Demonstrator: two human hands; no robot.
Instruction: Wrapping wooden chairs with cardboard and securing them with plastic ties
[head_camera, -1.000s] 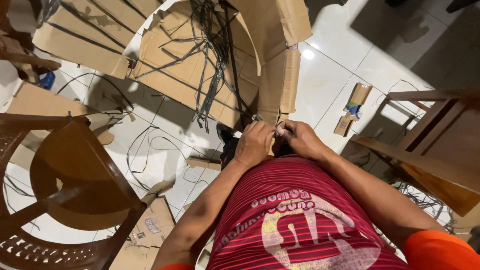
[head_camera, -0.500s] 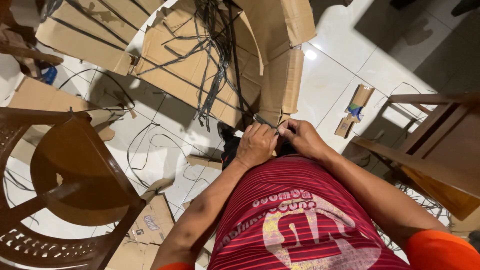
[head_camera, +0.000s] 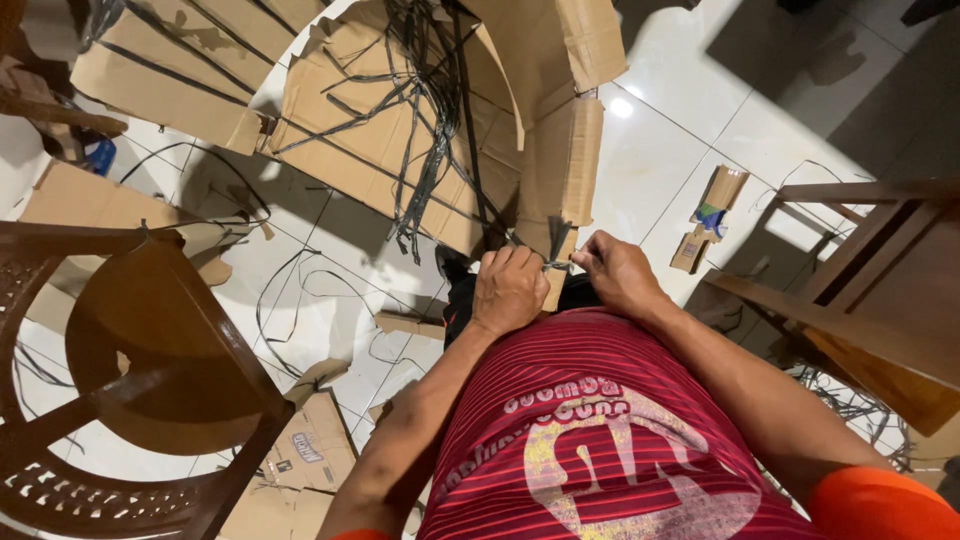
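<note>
**Hands draw apart on the strap**

White floor tiles lie littered with cardboard. Left hand (head_camera: 508, 288) and right hand (head_camera: 622, 272), pressed together a moment ago, now stand apart, each grip clamped on the thin dark strap (head_camera: 556, 265) stretched taut between them beside the cardboard flap (head_camera: 560, 170).

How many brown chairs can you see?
2. One brown plastic chair stands at the person's left, and a wooden chair at the right, partly cut off by the picture's edge. Another wooden piece at top left may belong to a third.
</note>
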